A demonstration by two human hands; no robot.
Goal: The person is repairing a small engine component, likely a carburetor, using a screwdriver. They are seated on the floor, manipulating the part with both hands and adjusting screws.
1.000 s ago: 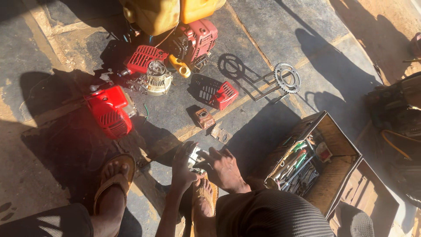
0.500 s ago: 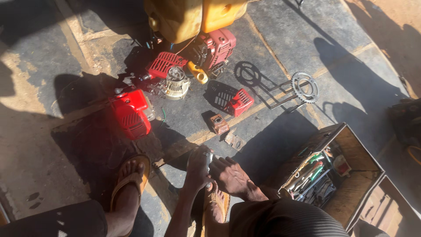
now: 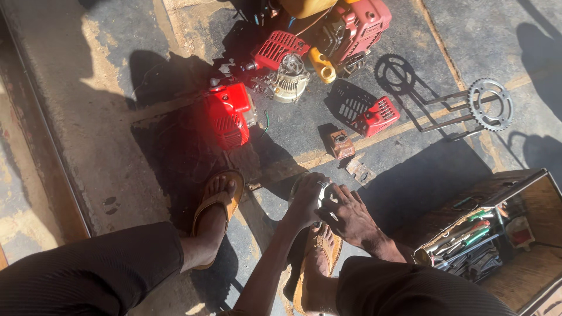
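A small metal engine part (image 3: 321, 188) sits low on the ground between the sandalled feet, clasped by the left hand (image 3: 307, 202) over its top, the right hand (image 3: 349, 215) closed on its right side. Farther off lie red engine covers (image 3: 229, 114) and a sprocket (image 3: 490, 104); a wooden toolbox (image 3: 530, 257) stands right
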